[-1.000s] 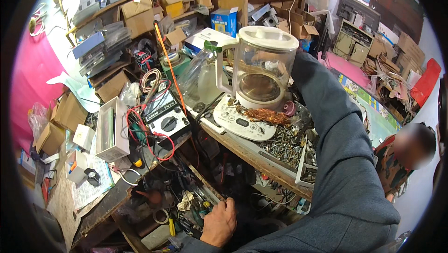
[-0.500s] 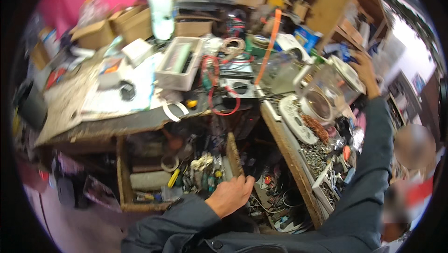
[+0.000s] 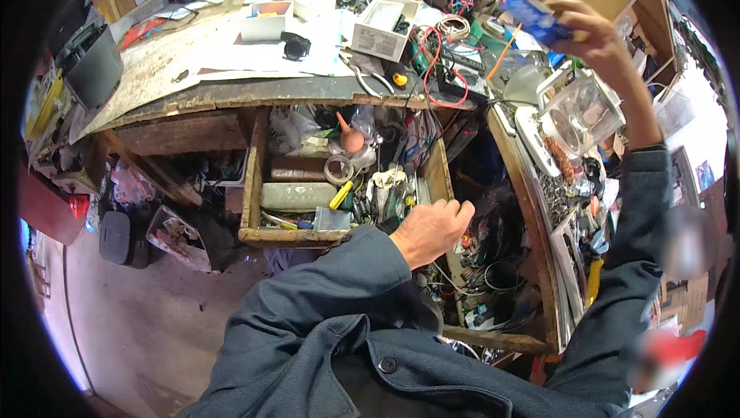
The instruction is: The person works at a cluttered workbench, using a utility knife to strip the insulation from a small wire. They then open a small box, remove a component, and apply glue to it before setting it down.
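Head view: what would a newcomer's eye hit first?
Probably the blurred blue item in the right hand, raised at the upper right. Next, the pulled-out wooden drawer near the centre, crammed with tools, with the left hand by its front right corner. Then the clear jug with white handle, on the cluttered bench at right.

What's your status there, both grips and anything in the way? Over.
Right grip: raised, holding blue item, blurred. Left grip: at right wall of open drawer; hold unclear. Clear jug near right grip; might obstruct.
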Demonstrator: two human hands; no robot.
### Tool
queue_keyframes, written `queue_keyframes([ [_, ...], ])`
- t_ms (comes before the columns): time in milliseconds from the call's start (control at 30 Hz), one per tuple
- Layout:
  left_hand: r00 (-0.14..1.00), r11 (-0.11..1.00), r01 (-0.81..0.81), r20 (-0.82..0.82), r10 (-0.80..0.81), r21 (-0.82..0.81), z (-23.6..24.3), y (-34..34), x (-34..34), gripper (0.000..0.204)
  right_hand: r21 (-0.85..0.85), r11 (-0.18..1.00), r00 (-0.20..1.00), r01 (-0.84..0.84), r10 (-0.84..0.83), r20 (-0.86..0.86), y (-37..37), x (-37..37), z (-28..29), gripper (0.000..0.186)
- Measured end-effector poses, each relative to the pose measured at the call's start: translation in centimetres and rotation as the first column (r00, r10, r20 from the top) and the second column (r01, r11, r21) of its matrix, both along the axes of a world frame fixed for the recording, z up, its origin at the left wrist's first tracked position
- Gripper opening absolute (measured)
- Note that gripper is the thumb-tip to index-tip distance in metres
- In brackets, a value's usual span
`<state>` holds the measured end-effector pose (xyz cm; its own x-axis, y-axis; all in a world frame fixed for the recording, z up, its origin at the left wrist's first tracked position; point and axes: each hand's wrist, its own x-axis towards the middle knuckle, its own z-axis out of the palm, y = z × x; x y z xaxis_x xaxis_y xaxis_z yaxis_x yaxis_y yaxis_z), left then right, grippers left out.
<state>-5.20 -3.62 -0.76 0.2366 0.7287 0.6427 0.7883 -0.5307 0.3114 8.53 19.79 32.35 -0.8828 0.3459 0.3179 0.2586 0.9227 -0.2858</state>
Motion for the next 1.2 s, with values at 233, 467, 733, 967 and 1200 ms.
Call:
queue_keyframes([
  [233,0.911,0.980,-0.046,0.411,-0.040,0.196,1.2,-6.4,-8.7,0.012,0.153,0.950,0.956,-0.271,0.248,0.156,-12.0,-12.2,-18.3,0.041],
  [467,0.735,0.902,-0.337,0.524,0.431,-0.270,-0.9,-10.0,-16.7,0.010,0.185,0.972,0.970,-0.144,0.101,0.222,-18.2,-11.4,-30.3,0.015],
  [733,0.774,0.861,-0.035,0.531,0.344,-0.507,-2.3,-5.5,-16.8,0.025,0.118,0.980,0.982,-0.162,0.148,0.119,-18.5,-9.6,-31.0,0.011],
  [967,0.952,0.828,0.089,0.291,0.092,-0.554,-2.1,-4.8,-17.2,0.030,0.208,0.978,0.953,0.026,-0.087,0.290,-17.1,-10.8,-32.9,0.012],
  [1200,0.971,0.843,-0.058,0.167,0.172,-0.534,-3.4,-4.8,-16.9,0.026,0.277,0.958,0.951,0.079,-0.156,0.268,-17.6,-11.7,-34.4,0.012],
])
